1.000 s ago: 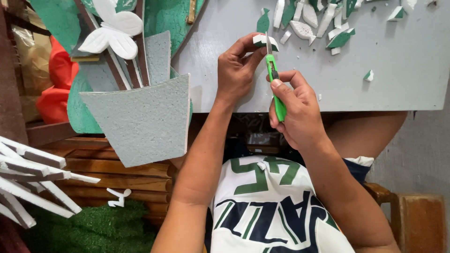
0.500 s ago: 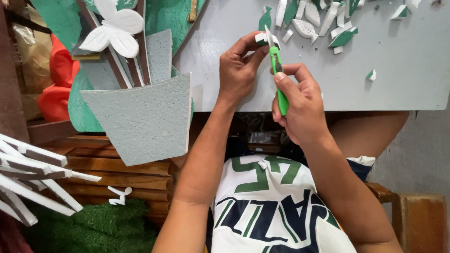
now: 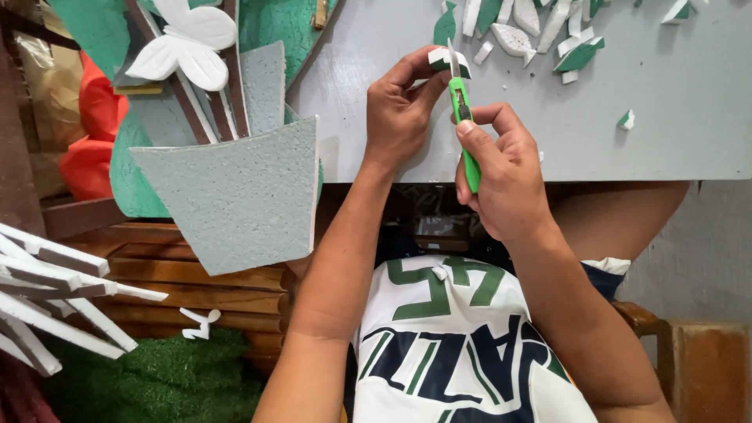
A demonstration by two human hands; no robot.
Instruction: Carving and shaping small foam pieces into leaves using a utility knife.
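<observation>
Right hand [image 3: 501,168] gripping green utility knife [image 3: 464,117], left hand [image 3: 399,110] pinching small white-green foam piece [image 3: 445,59] above table's [image 3: 689,117] near edge; blade has advanced against it since earlier frames, indicating trimming underway.

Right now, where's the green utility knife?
In the head view, the green utility knife is gripped in the right hand at the near edge of the grey table, its blade against the small foam piece pinched by the left hand.
</observation>
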